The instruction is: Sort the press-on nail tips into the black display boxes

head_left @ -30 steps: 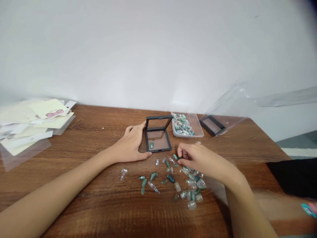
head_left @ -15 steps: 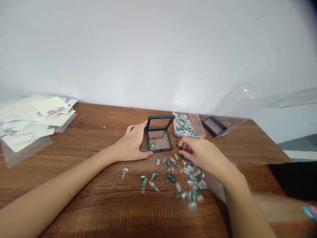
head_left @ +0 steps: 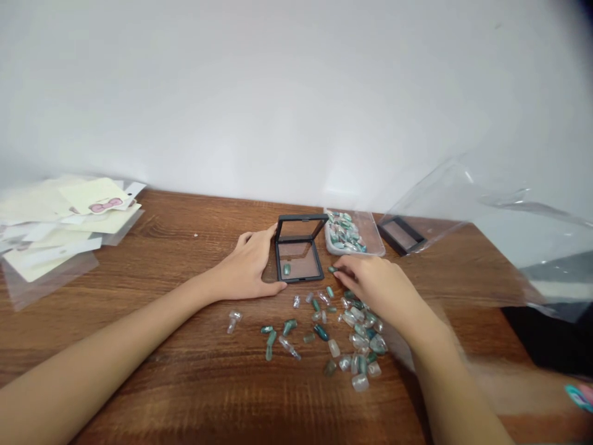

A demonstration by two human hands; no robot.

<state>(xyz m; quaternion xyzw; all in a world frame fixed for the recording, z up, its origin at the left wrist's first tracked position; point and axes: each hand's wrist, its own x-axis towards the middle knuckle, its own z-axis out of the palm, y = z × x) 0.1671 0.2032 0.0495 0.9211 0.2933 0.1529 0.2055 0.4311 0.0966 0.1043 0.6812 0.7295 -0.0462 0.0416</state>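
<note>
My left hand (head_left: 245, 267) lies flat on the wooden table (head_left: 185, 383), its fingertips against the left side of a black square box (head_left: 300, 279). The box's clear lid stands open, and one teal nail-shaped piece (head_left: 286, 269) lies inside. My right hand (head_left: 373, 285) is just right of the box, holding nothing visible. Its fingertips are at a small teal piece (head_left: 332, 269) on the wood. Below it spreads a loose scatter of teal and clear pieces (head_left: 340, 343).
A clear tray (head_left: 376, 241) of similar pieces stands behind the box, with a second black box (head_left: 389, 238) to its right. A clear plastic sheet (head_left: 491, 228) hangs over the right end. Cards and clear sleeves (head_left: 55, 238) are piled at left, against a white wall (head_left: 296, 93).
My right hand has moved from the scatter toward the box, and a small teal piece now lies there by its fingertips. The plastic sheet at right has swung lower.
</note>
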